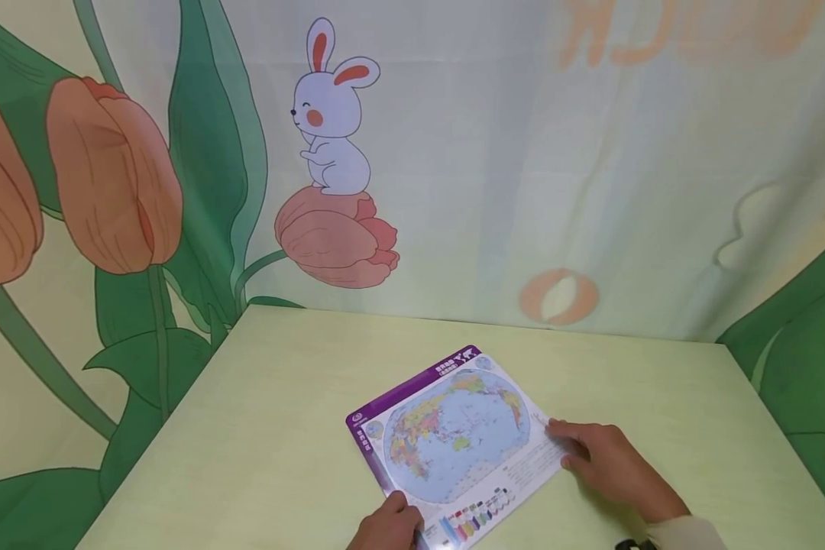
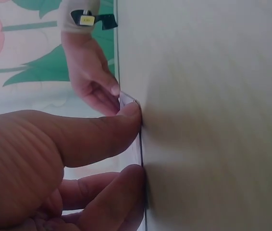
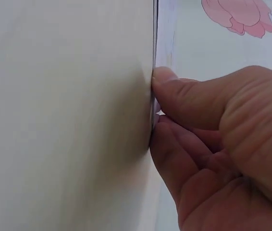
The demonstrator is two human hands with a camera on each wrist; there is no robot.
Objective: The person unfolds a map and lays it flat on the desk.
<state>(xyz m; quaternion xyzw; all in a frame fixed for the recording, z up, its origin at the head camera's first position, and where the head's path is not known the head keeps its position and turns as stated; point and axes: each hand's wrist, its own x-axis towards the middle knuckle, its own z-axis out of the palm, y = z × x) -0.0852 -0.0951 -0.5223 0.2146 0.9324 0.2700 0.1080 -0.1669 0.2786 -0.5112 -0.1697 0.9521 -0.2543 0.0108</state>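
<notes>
A flat rectangular world map with a purple top border lies tilted, face up, low over the pale table in the head view. My left hand grips its lower left side. On the opposite side my right hand pinches the edge near the lower right corner. Seen edge-on in the left wrist view, the map is thin, with the thumb of the left hand at its rim. In the right wrist view, thumb and fingers of the right hand meet at the map's edge.
The pale yellow table extends around the map to both sides. Behind it hangs a backdrop cloth printed with tulips and a white rabbit. A sleeve and a dark strap show at the right wrist.
</notes>
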